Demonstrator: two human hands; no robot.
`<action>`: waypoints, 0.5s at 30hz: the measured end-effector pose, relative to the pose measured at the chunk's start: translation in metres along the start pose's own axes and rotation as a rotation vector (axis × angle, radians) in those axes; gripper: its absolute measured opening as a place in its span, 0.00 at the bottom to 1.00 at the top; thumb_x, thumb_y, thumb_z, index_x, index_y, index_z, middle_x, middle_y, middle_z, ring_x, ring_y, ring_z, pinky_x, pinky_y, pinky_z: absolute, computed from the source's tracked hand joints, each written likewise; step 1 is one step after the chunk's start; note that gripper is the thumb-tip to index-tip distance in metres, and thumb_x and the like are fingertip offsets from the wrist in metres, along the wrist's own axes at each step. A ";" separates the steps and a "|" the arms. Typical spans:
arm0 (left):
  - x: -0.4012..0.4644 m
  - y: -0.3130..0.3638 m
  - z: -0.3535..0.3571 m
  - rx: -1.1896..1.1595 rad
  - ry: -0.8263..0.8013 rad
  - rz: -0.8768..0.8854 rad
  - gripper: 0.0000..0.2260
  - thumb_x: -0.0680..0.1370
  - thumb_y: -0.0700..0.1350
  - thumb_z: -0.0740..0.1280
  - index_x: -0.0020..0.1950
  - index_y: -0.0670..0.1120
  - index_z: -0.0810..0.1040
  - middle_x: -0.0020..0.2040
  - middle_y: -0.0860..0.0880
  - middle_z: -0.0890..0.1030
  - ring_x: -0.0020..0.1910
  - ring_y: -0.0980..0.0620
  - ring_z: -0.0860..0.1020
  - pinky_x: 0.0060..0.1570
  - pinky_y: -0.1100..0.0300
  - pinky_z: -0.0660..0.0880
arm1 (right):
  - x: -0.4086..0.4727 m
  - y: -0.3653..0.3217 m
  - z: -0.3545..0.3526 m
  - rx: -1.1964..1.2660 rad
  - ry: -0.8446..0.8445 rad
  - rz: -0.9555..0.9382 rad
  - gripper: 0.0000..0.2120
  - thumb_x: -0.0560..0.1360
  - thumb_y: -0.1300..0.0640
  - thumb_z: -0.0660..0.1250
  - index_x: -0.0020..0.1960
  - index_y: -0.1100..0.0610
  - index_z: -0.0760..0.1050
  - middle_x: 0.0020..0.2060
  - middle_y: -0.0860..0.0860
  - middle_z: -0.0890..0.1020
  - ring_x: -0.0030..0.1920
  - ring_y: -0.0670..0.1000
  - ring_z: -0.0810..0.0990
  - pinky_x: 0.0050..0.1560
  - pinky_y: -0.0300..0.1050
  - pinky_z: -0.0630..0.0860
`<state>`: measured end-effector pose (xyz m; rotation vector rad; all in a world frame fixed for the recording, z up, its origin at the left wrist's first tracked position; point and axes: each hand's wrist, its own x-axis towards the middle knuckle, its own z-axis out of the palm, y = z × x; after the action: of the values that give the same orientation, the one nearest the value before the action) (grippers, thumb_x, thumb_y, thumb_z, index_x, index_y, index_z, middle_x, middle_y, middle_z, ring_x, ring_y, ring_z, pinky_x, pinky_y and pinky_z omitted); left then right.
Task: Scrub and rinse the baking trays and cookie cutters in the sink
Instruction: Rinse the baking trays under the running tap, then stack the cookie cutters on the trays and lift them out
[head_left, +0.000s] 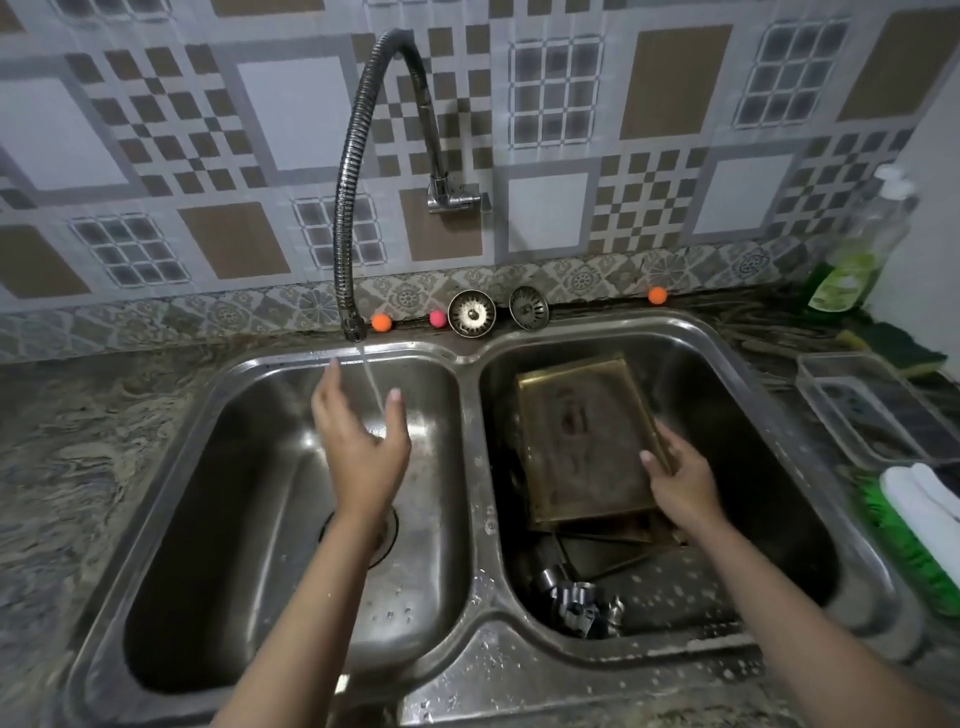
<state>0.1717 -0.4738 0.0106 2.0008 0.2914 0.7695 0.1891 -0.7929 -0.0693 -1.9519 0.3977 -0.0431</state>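
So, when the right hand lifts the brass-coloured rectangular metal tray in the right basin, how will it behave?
The brass-coloured rectangular metal tray probably stays stiff, being flat metal with a raised rim. It looks wet, so it may slip where the right hand grips one edge. Lifted there, it likely tilts and scrapes the trays beneath.

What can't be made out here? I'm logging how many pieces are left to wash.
- Tray count: the top baking tray covers the stack beneath; head view.
- Cookie cutters: small, dim cluster in the right basin, number and shapes unreadable.
- Left drain: mostly covered by the left hand and forearm.
- Right hand: fingertips hidden past the tray's edge.
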 end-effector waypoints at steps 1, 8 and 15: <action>0.009 0.006 0.000 -0.022 0.051 0.056 0.29 0.77 0.48 0.66 0.76 0.47 0.58 0.71 0.46 0.64 0.70 0.48 0.66 0.68 0.45 0.67 | 0.005 0.008 -0.001 -0.018 -0.008 0.010 0.24 0.77 0.59 0.65 0.72 0.51 0.65 0.64 0.50 0.75 0.65 0.52 0.72 0.64 0.49 0.70; 0.065 0.042 0.010 -0.049 0.238 0.308 0.23 0.78 0.42 0.66 0.72 0.43 0.67 0.58 0.43 0.77 0.58 0.47 0.75 0.59 0.49 0.73 | 0.028 0.052 0.013 -0.142 -0.063 0.068 0.26 0.76 0.56 0.67 0.72 0.49 0.65 0.62 0.52 0.76 0.63 0.54 0.74 0.60 0.45 0.70; 0.083 0.047 0.013 0.003 0.317 0.418 0.20 0.77 0.36 0.64 0.70 0.39 0.70 0.53 0.45 0.78 0.51 0.59 0.73 0.55 0.69 0.72 | 0.042 0.058 0.037 -0.446 -0.102 0.064 0.27 0.75 0.47 0.66 0.71 0.51 0.66 0.67 0.56 0.71 0.67 0.61 0.67 0.66 0.55 0.67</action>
<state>0.2395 -0.4672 0.0794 1.9626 0.0521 1.3555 0.2218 -0.7931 -0.1434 -2.3662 0.4284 0.2020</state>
